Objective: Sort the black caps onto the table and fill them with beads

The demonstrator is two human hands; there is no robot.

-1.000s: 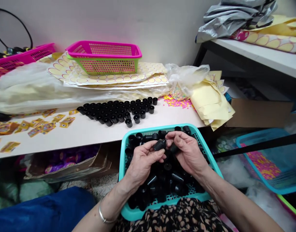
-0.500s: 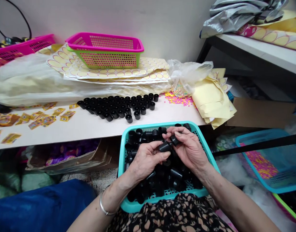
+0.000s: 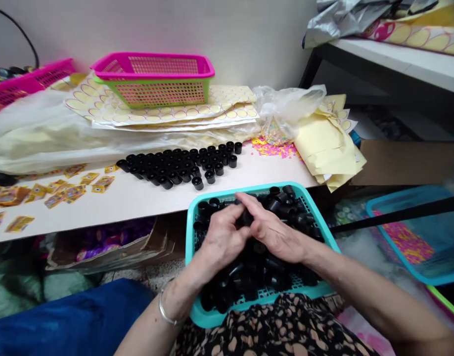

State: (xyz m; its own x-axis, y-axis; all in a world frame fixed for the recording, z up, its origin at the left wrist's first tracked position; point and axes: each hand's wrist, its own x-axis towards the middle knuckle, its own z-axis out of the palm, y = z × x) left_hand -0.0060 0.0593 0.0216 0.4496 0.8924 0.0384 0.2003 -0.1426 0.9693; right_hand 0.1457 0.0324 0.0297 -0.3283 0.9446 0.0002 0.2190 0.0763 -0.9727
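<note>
My left hand (image 3: 227, 235) is closed around a short black plastic cylinder (image 3: 246, 215), mostly hidden by the fingers. Against the end of that piece lies the palm of my right hand (image 3: 275, 230), its fingers stretched out flat and together. Both hands are above a turquoise plastic basket (image 3: 190, 237) heaped with loose black cylinders (image 3: 286, 210), some tipped over. On the white table beyond, several rows of black cylinders (image 3: 175, 165) stand upright, close together.
A pink and green basket (image 3: 156, 91) stands on printed sheets (image 3: 175, 121) at the back. Small yellow packets (image 3: 69, 193) lie at left, pink and yellow bits (image 3: 273, 148) at right. A blue basket (image 3: 442, 237) and a cardboard box (image 3: 145, 242) sit below table height.
My right hand has gone from pinching a black piece with its fingertips to pressing a flat palm against the cylinder in my left hand. The view has shifted slightly.
</note>
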